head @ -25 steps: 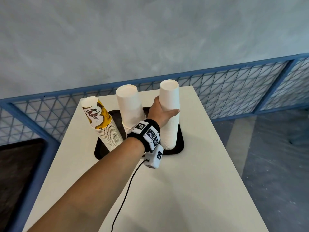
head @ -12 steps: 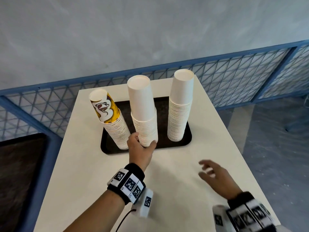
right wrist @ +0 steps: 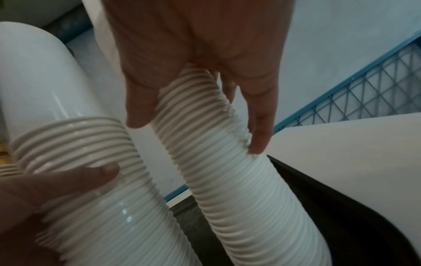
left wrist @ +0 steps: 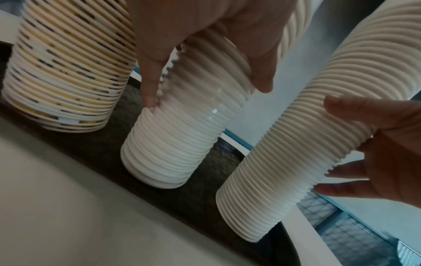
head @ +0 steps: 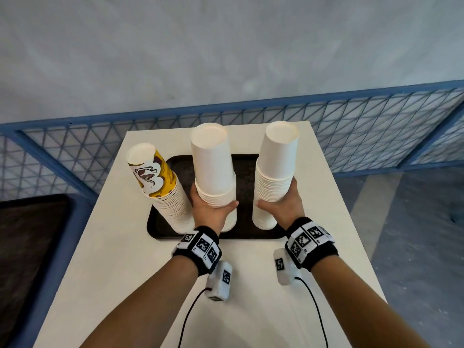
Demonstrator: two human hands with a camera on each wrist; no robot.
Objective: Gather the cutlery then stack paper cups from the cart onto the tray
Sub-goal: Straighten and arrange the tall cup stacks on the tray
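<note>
Three tall stacks of upturned paper cups stand on a black tray (head: 247,172). The left stack (head: 160,182) has a yellow printed cup on top. My left hand (head: 213,212) grips the middle white stack (head: 213,167) about halfway up, thumb on its right side. In the left wrist view the left hand (left wrist: 205,90) wraps the ribbed rims of the middle stack (left wrist: 168,149). My right hand (head: 281,209) grips the right white stack (head: 278,156) at a similar height. The right wrist view shows the right hand (right wrist: 198,129) curled round that stack (right wrist: 250,207). No cutlery is in view.
The tray sits at the far end of a white table (head: 251,297). A blue mesh fence (head: 364,136) runs behind and to both sides, with a grey wall beyond. A dark surface (head: 27,247) lies at the left, grey floor at the right.
My left hand rose from the foot of the middle stack to grip it halfway up. My right hand came in from the lower right and took hold of the right stack.
</note>
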